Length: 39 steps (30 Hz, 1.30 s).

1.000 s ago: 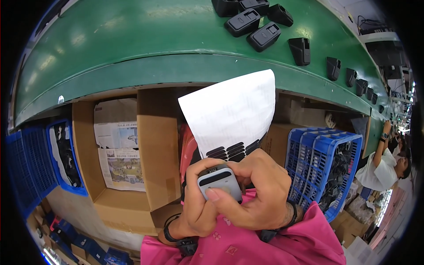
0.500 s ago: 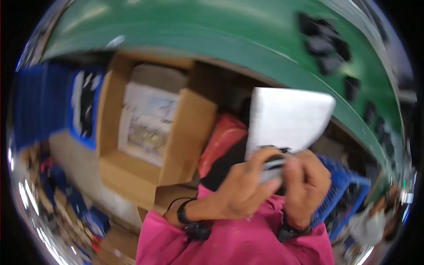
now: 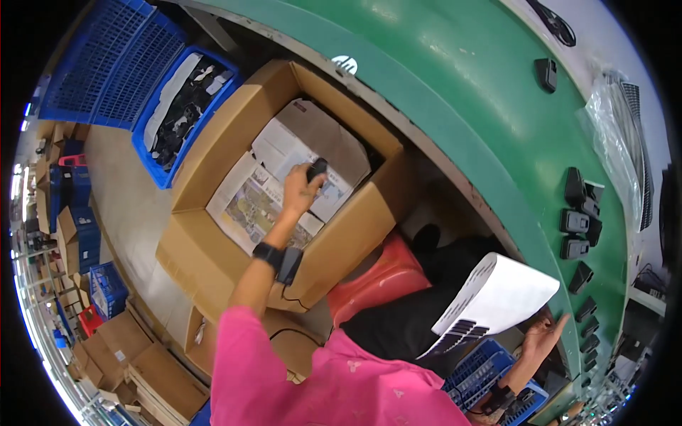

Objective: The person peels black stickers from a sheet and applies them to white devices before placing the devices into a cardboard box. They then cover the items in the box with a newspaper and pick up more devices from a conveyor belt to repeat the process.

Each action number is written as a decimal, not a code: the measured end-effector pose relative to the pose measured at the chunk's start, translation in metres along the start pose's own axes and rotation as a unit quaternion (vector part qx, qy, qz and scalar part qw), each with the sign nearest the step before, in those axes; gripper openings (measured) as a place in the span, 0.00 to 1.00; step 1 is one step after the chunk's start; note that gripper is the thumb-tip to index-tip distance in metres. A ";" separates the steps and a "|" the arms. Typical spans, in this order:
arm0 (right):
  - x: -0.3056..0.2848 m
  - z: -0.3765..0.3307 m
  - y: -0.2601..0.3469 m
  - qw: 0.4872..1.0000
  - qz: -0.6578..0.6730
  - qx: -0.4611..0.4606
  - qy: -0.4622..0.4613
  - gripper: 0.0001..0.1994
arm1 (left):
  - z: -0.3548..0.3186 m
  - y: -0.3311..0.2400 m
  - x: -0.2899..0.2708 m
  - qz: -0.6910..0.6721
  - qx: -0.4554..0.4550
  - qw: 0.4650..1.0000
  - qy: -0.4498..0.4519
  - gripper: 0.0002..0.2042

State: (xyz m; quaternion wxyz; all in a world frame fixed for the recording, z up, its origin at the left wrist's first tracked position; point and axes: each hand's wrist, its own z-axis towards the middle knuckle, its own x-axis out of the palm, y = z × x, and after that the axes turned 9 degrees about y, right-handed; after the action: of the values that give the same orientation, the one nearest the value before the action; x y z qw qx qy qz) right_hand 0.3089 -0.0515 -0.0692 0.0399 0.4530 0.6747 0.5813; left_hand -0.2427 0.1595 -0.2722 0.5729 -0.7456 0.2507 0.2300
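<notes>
My left hand (image 3: pixel 301 188) reaches down into a large open cardboard box (image 3: pixel 206 234) and grips a small dark device (image 3: pixel 317 169) just above the newspaper sheets (image 3: pixel 263 199) lining the box. At the lower right, my right hand (image 3: pixel 541 334) holds the edge of a white sheet (image 3: pixel 501 298) carrying rows of dark stickers, close to the green conveyor belt (image 3: pixel 455 92). A black band with a cable sits on each wrist.
Several small black devices (image 3: pixel 577 220) lie on the green belt at the right. A blue crate (image 3: pixel 186 113) of dark parts stands left of the box, another blue crate (image 3: pixel 490 369) is below my right hand. A red bag (image 3: pixel 380 280) sits by my lap. More cardboard boxes (image 3: pixel 135 355) are on the floor.
Earlier both hands held the device together under the white sheet. Now my left hand has carried the device down into the cardboard box, while my right hand keeps the sheet at the right.
</notes>
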 end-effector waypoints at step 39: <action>-0.036 0.019 0.031 0.990 -0.043 0.067 -0.118 0.24 | -0.141 0.149 -0.043 0.336 -0.130 0.867 0.344 0.25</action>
State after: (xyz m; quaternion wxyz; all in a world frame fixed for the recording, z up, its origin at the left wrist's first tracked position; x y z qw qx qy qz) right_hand 0.3584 -0.0642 -0.0673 0.1137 0.4902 0.7217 0.4753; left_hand -0.3629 -0.0049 -0.3222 0.2359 -0.7161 0.6351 0.1678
